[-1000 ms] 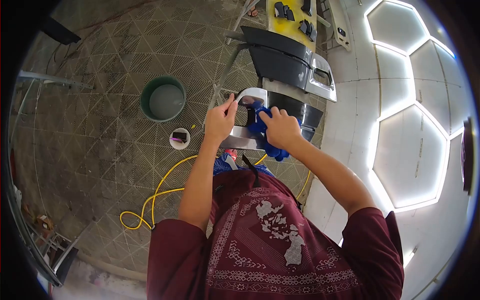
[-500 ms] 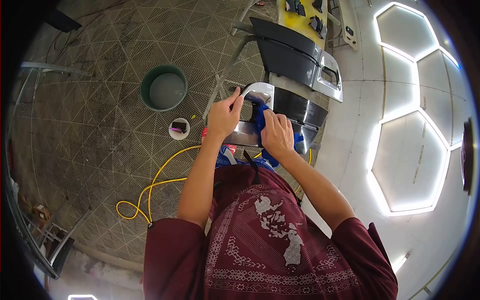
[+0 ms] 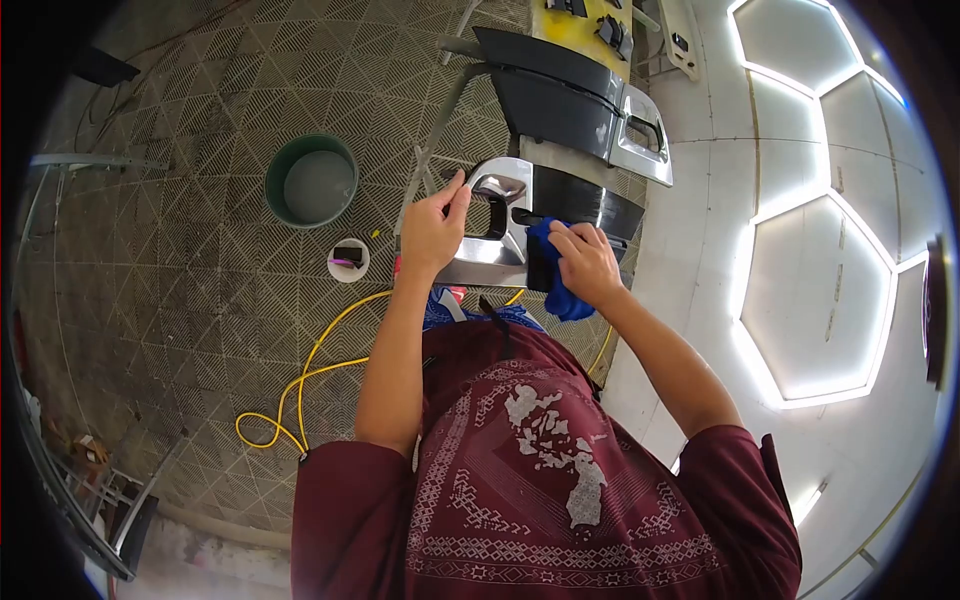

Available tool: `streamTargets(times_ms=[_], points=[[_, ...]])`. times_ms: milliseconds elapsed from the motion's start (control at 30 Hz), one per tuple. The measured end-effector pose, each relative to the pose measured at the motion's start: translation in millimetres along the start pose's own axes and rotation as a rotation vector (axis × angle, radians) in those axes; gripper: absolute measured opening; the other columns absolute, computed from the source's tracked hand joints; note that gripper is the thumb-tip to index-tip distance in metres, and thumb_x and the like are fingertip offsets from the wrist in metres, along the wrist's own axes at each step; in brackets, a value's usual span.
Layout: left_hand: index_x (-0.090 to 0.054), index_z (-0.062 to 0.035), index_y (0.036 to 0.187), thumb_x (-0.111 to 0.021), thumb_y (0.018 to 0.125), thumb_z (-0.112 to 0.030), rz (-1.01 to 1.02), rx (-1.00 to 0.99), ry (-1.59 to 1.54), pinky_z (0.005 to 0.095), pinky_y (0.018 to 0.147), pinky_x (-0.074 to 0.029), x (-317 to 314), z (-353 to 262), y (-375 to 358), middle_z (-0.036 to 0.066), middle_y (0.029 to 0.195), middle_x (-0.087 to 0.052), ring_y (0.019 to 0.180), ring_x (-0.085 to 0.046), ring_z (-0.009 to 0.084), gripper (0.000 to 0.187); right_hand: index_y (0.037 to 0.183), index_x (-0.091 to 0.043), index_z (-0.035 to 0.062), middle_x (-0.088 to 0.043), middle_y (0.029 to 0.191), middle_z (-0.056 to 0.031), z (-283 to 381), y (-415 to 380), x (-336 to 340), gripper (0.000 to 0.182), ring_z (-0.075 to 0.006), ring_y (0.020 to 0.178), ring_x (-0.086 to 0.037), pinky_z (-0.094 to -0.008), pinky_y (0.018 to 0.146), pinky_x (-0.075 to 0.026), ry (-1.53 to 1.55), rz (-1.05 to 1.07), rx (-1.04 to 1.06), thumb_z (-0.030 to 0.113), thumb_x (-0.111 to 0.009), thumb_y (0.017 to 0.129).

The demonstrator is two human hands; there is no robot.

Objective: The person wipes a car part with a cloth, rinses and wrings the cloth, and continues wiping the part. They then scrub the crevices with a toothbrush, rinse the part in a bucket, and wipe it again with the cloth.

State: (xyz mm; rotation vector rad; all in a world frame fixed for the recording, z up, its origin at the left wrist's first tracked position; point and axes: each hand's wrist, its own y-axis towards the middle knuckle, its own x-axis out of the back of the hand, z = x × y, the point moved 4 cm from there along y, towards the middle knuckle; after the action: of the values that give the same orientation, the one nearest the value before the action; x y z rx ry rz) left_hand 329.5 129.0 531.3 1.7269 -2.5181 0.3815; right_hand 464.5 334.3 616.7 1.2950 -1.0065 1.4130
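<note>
In front of me lies a glossy car body panel [image 3: 578, 197], dark along its length with a silver end piece [image 3: 518, 178] that has a rounded opening. It looks like a bumper section. My left hand [image 3: 432, 232] grips the silver end's left edge, thumb and index finger showing along the rim. A bunched blue cloth [image 3: 568, 300] is under my right hand [image 3: 588, 262], whose fingers are curled over it. The cloth rests on the dark part just right of the silver end and covers some of the surface.
Another dark panel with a silver end [image 3: 550, 100] lies on a stand beyond. A green bucket [image 3: 270, 185] and a white tub [image 3: 336, 273] stand on the patterned floor at left. A yellow hose [image 3: 315, 345] loops nearby. Small black parts [image 3: 612, 38] rest on a yellow-stained surface.
My right hand has moved the blue cloth rightward, off the silver end and onto the dark part, uncovering the opening. My left hand still holds the edge. The whole view has shifted slightly.
</note>
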Motion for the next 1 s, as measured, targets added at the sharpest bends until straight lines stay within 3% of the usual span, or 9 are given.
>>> streamTargets(times_ms=[133,333,400,467,533,633,700,800,1000], points=[[-0.068,-0.0069,0.133,-0.06,0.103,-0.036,0.023,0.058,-0.025,0.032,0.051,-0.039,0,0,-2,0.007,0.054,-0.053,0.049,-0.046,0.0097,0.043,0.105,-0.066,0.0094,-0.069,0.119,-0.0032,25,18,-28,0.034,-0.0252,0.099,-0.061,-0.0404,0.082,-0.049,0.13,-0.222,-0.064,0.004,-0.069,0.072],[-0.068,-0.0058,0.133,-0.064,0.102,-0.032,0.04,0.084,-0.175,0.0288,0.052,-0.038,-6,13,3,0.003,0.057,-0.052,0.053,-0.04,0.0072,0.041,0.108,-0.067,0.0093,-0.065,0.111,-0.0078,35,-9,-24,0.039,-0.0291,0.098,-0.061,-0.0415,0.091,-0.051,0.132,-0.169,0.025,0.006,-0.07,0.069],[-0.07,-0.004,0.131,-0.066,0.102,-0.03,0.026,0.093,-0.215,0.0274,0.053,-0.038,0,12,5,-0.001,0.059,-0.054,0.054,-0.042,0.0057,0.039,0.11,-0.067,0.0071,-0.064,0.115,-0.0133,10,-52,-31,0.044,-0.0322,0.099,-0.061,-0.0427,0.091,-0.052,0.049,-0.114,-0.166,0.003,-0.071,0.067],[-0.062,-0.0045,0.142,-0.058,0.106,-0.033,0.213,0.219,-0.345,0.0227,0.058,-0.039,-1,14,2,-0.006,0.065,-0.054,0.06,-0.046,0.0029,0.046,0.111,-0.067,0.0047,-0.063,0.118,-0.016,7,-50,-41,0.044,-0.0347,0.104,-0.061,-0.0452,0.092,-0.053,0.094,-0.16,-0.28,0.0,-0.07,0.067],[-0.057,-0.0057,0.147,-0.056,0.107,-0.04,0.278,0.297,-0.355,0.0237,0.064,-0.042,1,14,2,-0.004,0.073,-0.058,0.065,-0.048,0.0045,0.053,0.111,-0.067,0.0025,-0.062,0.121,-0.0184,43,-12,-39,0.035,-0.0375,0.107,-0.063,-0.047,0.09,-0.054,0.362,-0.418,-0.359,0.0,-0.068,0.076],[-0.052,-0.0002,0.149,-0.054,0.107,-0.047,0.342,0.488,-0.808,0.0244,0.066,-0.046,-5,34,10,-0.002,0.098,-0.066,0.072,-0.054,0.0067,0.063,0.117,-0.065,0.0056,-0.059,0.126,-0.0147,123,54,-42,0.039,-0.0355,0.115,-0.059,-0.0483,0.096,-0.049,0.436,-0.389,-0.16,0.021,-0.076,0.083],[-0.052,-0.0013,0.15,-0.053,0.107,-0.048,0.317,0.485,-0.77,0.0233,0.062,-0.045,-5,15,8,-0.002,0.095,-0.066,0.068,-0.053,0.0062,0.063,0.124,-0.062,0.0111,-0.057,0.129,-0.0101,134,55,-45,0.054,-0.0324,0.122,-0.054,-0.0502,0.103,-0.041,0.255,-0.322,-0.095,0.041,-0.079,0.081],[-0.045,-0.0065,0.155,-0.047,0.106,-0.056,0.446,0.453,-0.635,0.02,0.043,-0.03,4,18,10,-0.001,0.077,-0.064,0.051,-0.045,0.003,0.07,0.124,-0.06,0.0198,-0.057,0.128,-0.0074,113,23,-36,0.06,-0.0296,0.122,-0.054,-0.051,0.102,-0.042,0.054,-0.281,-0.035,0.04,-0.082,0.072],[-0.044,-0.0039,0.155,-0.039,0.106,-0.064,0.425,0.467,-0.687,0.0196,0.045,-0.029,-2,33,4,-0.001,0.075,-0.061,0.051,-0.042,0.0033,0.078,0.122,-0.059,0.0157,-0.057,0.125,-0.0095,107,20,-49,0.063,-0.0311,0.121,-0.055,-0.0502,0.104,-0.042,0.157,-0.227,-0.1,0.04,-0.084,0.07]])
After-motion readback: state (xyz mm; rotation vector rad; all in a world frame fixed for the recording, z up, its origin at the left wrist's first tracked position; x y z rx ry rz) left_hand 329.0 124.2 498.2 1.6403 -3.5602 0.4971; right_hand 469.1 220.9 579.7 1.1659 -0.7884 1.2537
